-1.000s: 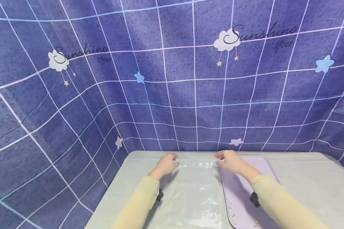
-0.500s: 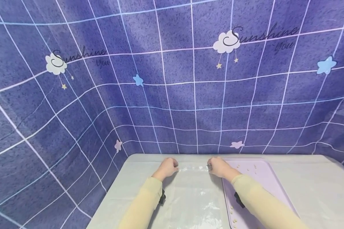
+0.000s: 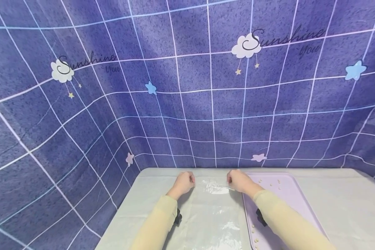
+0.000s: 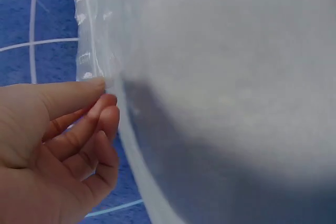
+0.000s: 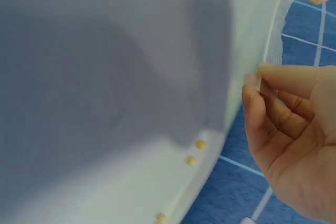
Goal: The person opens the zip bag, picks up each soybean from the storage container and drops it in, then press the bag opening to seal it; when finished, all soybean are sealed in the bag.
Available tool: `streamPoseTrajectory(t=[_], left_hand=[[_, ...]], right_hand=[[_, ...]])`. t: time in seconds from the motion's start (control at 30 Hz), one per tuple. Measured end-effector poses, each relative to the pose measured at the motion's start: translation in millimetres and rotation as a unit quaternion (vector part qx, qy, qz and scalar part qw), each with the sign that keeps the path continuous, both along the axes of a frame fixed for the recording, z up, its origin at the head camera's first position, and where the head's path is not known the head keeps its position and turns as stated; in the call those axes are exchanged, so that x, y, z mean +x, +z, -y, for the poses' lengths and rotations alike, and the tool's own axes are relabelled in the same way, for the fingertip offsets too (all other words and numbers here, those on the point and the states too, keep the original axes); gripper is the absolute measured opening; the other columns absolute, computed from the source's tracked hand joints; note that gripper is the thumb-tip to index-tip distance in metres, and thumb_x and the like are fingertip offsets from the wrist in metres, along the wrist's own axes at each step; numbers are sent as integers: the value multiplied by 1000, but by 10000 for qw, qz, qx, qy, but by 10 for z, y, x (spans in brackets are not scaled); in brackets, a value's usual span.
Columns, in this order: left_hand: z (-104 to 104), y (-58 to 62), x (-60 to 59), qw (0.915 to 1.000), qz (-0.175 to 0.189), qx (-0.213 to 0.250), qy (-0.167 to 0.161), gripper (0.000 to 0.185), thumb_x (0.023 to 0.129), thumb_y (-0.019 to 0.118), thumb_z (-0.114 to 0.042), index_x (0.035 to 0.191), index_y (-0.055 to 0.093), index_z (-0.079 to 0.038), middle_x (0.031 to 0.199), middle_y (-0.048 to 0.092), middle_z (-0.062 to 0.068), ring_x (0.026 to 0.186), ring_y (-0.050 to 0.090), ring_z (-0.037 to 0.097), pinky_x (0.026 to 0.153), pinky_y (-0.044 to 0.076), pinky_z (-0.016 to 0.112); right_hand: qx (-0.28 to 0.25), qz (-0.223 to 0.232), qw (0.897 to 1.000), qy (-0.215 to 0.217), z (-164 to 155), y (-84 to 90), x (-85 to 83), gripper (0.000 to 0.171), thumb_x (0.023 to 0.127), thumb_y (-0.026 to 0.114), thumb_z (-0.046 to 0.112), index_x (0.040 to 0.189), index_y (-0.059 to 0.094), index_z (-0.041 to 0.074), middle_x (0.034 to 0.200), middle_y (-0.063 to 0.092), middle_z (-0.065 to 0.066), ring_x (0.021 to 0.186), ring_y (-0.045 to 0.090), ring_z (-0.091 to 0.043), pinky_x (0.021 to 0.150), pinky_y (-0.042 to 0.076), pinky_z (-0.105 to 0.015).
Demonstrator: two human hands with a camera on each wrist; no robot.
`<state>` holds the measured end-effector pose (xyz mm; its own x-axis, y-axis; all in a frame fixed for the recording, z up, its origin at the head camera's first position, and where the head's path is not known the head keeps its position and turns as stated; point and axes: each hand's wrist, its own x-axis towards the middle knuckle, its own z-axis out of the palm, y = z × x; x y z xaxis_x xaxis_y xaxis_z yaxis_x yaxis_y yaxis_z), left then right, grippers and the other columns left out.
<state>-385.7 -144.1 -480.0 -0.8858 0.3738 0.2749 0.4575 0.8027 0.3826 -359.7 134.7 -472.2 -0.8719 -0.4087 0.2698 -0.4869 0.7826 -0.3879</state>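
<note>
A clear plastic bag [image 3: 217,215] lies flat on the table, with bright glints near its far end. My left hand [image 3: 184,182] pinches the far left corner between thumb and forefinger. The far right corner is pinched by my right hand [image 3: 240,181]. In the left wrist view, a ridged strip runs along the crinkled plastic edge [image 4: 90,30], and the other fingers of the left hand [image 4: 63,140] curl loosely. The right wrist view has the thumb and forefinger of the right hand [image 5: 294,129] on the same plastic edge [image 5: 272,45].
A light purple tray [image 3: 287,198] sits to the right, partly under the right forearm, with several small round yellowish pieces [image 3: 256,240] scattered in it. A pale cover spreads over the table [image 3: 347,201]. Behind hangs a blue gridded curtain [image 3: 187,104].
My right hand has moved left, off the tray's corner, onto the bag's edge. Both hands have gone from loosely spread fingers to pinching the bag. The glints at its far end have shifted.
</note>
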Motion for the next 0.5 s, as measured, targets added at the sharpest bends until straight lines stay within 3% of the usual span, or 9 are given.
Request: streamPoseTrajectory(t=[0.27,0.43,0.5], left_hand=[[10,232,163,9984,51,558,-122,12,87,70,2,85,68,-10,74,63,-4,68,58,9,68,51,29],[21,398,338,9974,-201,671,-187,9,88,73,-4,86,69,-12,77,67,-6,72,62,10,69,53,30],[5,446,405,9948,-400,919,-203,12,87,73,-3,87,67,-12,79,68,-4,71,62,10,68,53,29]], right_hand=[[-432,-262,9981,352,-92,305,258,18,75,71,-7,73,66,9,68,64,5,62,58,-9,62,55,-29],[-663,-530,9958,339,-109,475,505,16,77,73,-3,73,67,11,67,66,6,60,59,-8,60,55,-30],[-739,-660,9947,274,-118,537,626,17,78,74,-2,72,67,13,67,65,8,61,59,-7,62,55,-30]])
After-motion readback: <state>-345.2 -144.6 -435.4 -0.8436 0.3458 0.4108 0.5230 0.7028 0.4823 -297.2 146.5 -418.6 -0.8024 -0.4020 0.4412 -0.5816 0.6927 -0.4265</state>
